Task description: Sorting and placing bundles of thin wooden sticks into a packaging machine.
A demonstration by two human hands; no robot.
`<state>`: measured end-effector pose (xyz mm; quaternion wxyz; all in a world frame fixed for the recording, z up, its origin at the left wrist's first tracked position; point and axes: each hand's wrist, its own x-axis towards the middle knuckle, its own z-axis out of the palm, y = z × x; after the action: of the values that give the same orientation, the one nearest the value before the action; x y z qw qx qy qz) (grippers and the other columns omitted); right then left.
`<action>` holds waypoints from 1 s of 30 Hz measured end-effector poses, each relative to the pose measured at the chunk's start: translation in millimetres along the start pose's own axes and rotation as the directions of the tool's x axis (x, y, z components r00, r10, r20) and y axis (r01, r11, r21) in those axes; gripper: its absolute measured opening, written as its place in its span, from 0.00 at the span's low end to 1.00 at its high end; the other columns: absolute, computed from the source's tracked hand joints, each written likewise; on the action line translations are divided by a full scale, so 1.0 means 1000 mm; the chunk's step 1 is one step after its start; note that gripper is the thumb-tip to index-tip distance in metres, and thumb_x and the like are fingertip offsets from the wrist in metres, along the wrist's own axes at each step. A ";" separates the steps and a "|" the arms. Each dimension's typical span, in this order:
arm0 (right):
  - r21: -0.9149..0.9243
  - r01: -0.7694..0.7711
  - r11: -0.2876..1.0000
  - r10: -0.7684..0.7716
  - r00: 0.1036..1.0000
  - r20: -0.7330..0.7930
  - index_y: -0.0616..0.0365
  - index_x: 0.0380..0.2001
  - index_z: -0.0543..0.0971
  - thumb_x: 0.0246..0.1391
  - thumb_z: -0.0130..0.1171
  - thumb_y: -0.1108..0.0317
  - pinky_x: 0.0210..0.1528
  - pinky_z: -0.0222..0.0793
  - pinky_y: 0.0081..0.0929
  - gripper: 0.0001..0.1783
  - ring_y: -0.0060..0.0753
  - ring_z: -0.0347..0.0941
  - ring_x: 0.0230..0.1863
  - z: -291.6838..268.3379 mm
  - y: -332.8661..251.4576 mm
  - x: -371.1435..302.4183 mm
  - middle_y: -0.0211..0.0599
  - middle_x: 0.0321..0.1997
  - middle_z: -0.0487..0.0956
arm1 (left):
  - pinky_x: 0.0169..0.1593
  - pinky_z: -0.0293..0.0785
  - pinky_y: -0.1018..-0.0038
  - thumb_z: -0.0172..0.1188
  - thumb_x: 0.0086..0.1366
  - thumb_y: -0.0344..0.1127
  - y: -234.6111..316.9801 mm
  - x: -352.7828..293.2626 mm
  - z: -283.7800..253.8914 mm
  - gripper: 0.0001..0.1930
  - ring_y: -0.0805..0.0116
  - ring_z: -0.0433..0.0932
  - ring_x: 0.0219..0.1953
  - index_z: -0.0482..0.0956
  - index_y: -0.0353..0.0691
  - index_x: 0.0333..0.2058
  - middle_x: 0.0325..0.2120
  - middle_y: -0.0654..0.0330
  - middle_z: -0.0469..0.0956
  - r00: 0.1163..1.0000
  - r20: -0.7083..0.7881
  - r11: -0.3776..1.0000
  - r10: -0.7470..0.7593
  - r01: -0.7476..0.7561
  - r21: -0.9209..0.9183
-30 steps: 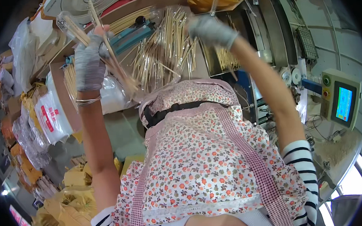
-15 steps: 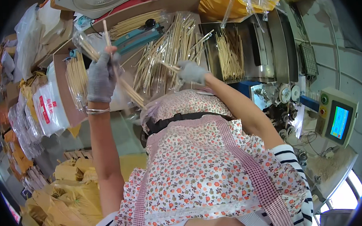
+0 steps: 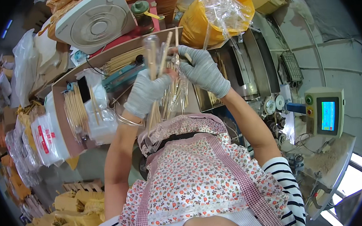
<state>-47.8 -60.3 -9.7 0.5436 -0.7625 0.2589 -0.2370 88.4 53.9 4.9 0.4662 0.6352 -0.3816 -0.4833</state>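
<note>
Both my hands wear grey gloves with bare fingertips and are raised close together above a shallow box [image 3: 60,104] of wooden chopsticks. My left hand [image 3: 146,94] is closed round a bundle of chopsticks [image 3: 152,59], partly in clear film; their other ends stick out below the palm toward my apron. My right hand [image 3: 205,74] has its fingers curled in a pinch on chopsticks [image 3: 176,35], with clear film hanging beneath. How many it holds is hidden by the fingers. Behind the hands lies a loose pile of film-wrapped chopsticks [image 3: 173,90].
Left in the box are a chopstick row [image 3: 75,111] and a black phone [image 3: 84,89]. A blue tool [image 3: 123,78] lies behind. Farther back stand a white fan [image 3: 99,27], a green-lidded jar [image 3: 141,16] and a yellow bag [image 3: 200,22]. At right are a metal machine [image 3: 249,73] and control panel [image 3: 326,112].
My right hand has risen from the pile toward my left hand. The left hand has moved right and slightly down with its bundle. The view has shifted, showing more of the far side.
</note>
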 end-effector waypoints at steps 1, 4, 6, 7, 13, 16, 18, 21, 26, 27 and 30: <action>-0.272 0.054 0.961 -0.061 0.998 -0.020 0.56 0.49 0.72 0.49 0.50 0.76 0.37 0.71 0.23 0.21 0.28 0.76 0.32 -0.003 0.003 0.000 0.36 0.33 0.79 | 0.20 0.56 0.86 0.59 0.60 0.44 0.002 0.000 -0.009 0.15 0.87 0.62 0.18 0.77 0.36 0.34 0.16 0.76 0.65 0.990 0.127 0.961 -0.059 0.091 -0.261; -0.625 0.137 0.769 -0.194 0.981 -0.024 0.52 0.42 0.77 0.45 0.52 0.76 0.35 0.71 0.27 0.18 0.37 0.76 0.33 -0.003 0.002 -0.005 0.39 0.32 0.79 | 0.16 0.48 0.85 0.59 0.59 0.45 0.012 -0.007 -0.010 0.15 0.88 0.54 0.13 0.76 0.38 0.32 0.12 0.78 0.57 0.957 0.203 0.849 -0.206 0.278 -0.450; -0.722 0.141 0.678 -0.152 0.987 0.051 0.52 0.38 0.77 0.43 0.53 0.74 0.34 0.71 0.30 0.15 0.40 0.75 0.32 0.006 -0.011 -0.004 0.39 0.30 0.78 | 0.20 0.54 0.86 0.51 0.63 0.48 0.012 -0.009 -0.007 0.19 0.86 0.60 0.16 0.75 0.34 0.36 0.13 0.76 0.61 0.956 0.190 0.941 -0.223 0.262 -0.215; -0.805 0.159 0.572 -0.103 0.987 0.122 0.52 0.33 0.78 0.42 0.55 0.72 0.32 0.70 0.33 0.11 0.43 0.75 0.31 0.009 -0.017 -0.004 0.39 0.28 0.78 | 0.17 0.50 0.84 0.55 0.61 0.47 0.014 -0.007 0.005 0.17 0.87 0.57 0.14 0.75 0.37 0.32 0.14 0.78 0.59 0.988 0.043 0.985 -0.148 0.151 -0.082; -0.416 -0.072 0.906 0.063 0.997 -0.035 0.52 0.29 0.78 0.55 0.51 0.55 0.24 0.64 0.25 0.14 0.28 0.70 0.21 -0.038 0.046 0.002 0.27 0.20 0.75 | 0.18 0.56 0.88 0.55 0.60 0.42 0.009 -0.032 -0.058 0.10 0.86 0.59 0.16 0.70 0.43 0.34 0.17 0.73 0.64 0.984 -0.153 0.860 -0.089 -0.002 -0.510; 0.539 -0.405 0.739 0.405 0.906 0.125 0.58 0.28 0.77 0.59 0.47 0.51 0.17 0.51 0.10 0.21 0.09 0.57 0.16 -0.052 0.005 -0.013 0.16 0.17 0.68 | 0.17 0.54 0.88 0.52 0.63 0.45 -0.003 -0.037 -0.118 0.11 0.84 0.56 0.13 0.67 0.45 0.30 0.14 0.74 0.58 0.981 -0.193 0.796 -0.038 -0.087 -0.600; 0.625 -0.369 0.688 0.414 0.907 0.079 0.58 0.29 0.76 0.60 0.45 0.52 0.15 0.45 0.07 0.20 0.08 0.53 0.15 -0.052 -0.001 -0.015 0.16 0.17 0.66 | 0.16 0.53 0.88 0.52 0.64 0.45 -0.012 -0.027 -0.137 0.12 0.85 0.55 0.13 0.67 0.44 0.30 0.14 0.75 0.57 0.979 -0.195 0.795 -0.064 -0.068 -0.602; 0.639 -0.381 0.668 0.356 0.918 0.175 0.58 0.30 0.76 0.60 0.44 0.51 0.16 0.46 0.07 0.21 0.09 0.52 0.15 -0.053 0.003 -0.012 0.16 0.17 0.65 | 0.19 0.56 0.85 0.51 0.64 0.46 -0.028 -0.016 -0.139 0.13 0.82 0.59 0.16 0.69 0.42 0.34 0.16 0.72 0.60 0.999 -0.002 0.738 -0.050 0.036 -0.674; 0.657 -0.363 0.661 0.295 0.930 0.218 0.58 0.32 0.75 0.60 0.45 0.53 0.19 0.58 0.07 0.19 0.11 0.61 0.19 -0.058 0.005 -0.016 0.20 0.20 0.69 | 0.28 0.63 0.77 0.49 0.64 0.48 -0.017 -0.004 -0.098 0.19 0.73 0.64 0.24 0.69 0.36 0.41 0.23 0.64 0.66 0.926 -0.193 0.716 -0.324 0.107 -0.690; 0.673 -0.322 0.665 0.296 0.942 0.158 0.58 0.33 0.75 0.59 0.46 0.54 0.25 0.64 0.11 0.18 0.14 0.66 0.23 -0.054 0.002 -0.018 0.22 0.23 0.71 | 0.28 0.63 0.77 0.49 0.64 0.47 -0.022 -0.001 -0.099 0.19 0.73 0.64 0.23 0.69 0.36 0.41 0.23 0.64 0.66 0.957 -0.088 0.677 -0.278 0.130 -0.724; 0.731 -0.248 0.635 0.260 0.960 0.099 0.59 0.35 0.74 0.59 0.47 0.56 0.34 0.73 0.18 0.16 0.21 0.72 0.30 -0.054 0.008 -0.023 0.27 0.29 0.74 | 0.28 0.65 0.78 0.50 0.64 0.43 -0.018 0.002 -0.090 0.16 0.74 0.66 0.24 0.71 0.36 0.42 0.24 0.64 0.68 0.982 0.054 0.647 -0.181 0.160 -0.745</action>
<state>-100.4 -85.7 -2.9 0.8303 -0.4320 0.2498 -0.2483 176.6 77.2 -3.7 0.6424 0.4277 -0.0827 -0.6306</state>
